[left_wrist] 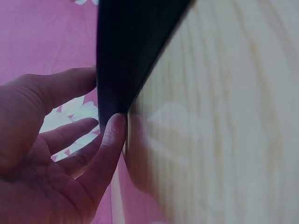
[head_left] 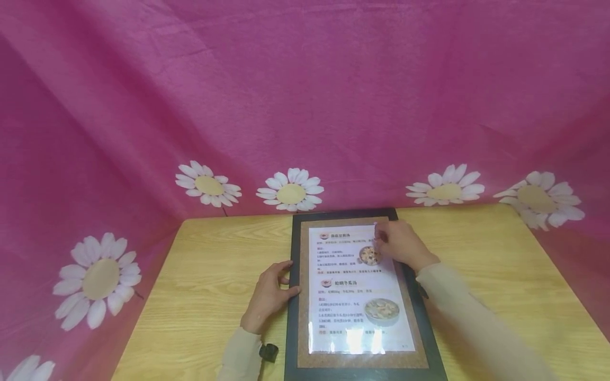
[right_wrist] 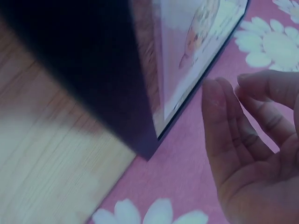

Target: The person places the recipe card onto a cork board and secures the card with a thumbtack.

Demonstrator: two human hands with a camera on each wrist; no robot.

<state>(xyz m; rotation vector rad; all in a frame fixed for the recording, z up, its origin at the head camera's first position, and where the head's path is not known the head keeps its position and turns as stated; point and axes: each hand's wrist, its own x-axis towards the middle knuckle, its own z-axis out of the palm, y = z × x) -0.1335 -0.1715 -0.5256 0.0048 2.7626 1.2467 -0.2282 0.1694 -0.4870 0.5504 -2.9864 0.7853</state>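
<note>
A cork board (head_left: 305, 317) in a black frame lies on the table, bearing a recipe sheet (head_left: 333, 344) with printed text and pictures of two soup bowls. My left hand (head_left: 268, 293) holds the frame's left edge; the left wrist view shows its fingertips at the black frame (left_wrist: 126, 42). Over the sheet's top right corner is my right hand (head_left: 395, 241), thumb and fingertips drawn close together. A small pinkish bit (head_left: 375, 225) shows at those fingertips, and I cannot tell whether they hold it. In the right wrist view the sheet's corner (right_wrist: 170, 100) lies flat beside the right hand (right_wrist: 254, 135).
Yellow wood-grain table (head_left: 209, 248) surrounds the board, whose top end reaches the table's far edge. A pink curtain with large white daisies (head_left: 290, 193) hangs behind and along the sides. A small black device (head_left: 269, 353) sits on the left wrist.
</note>
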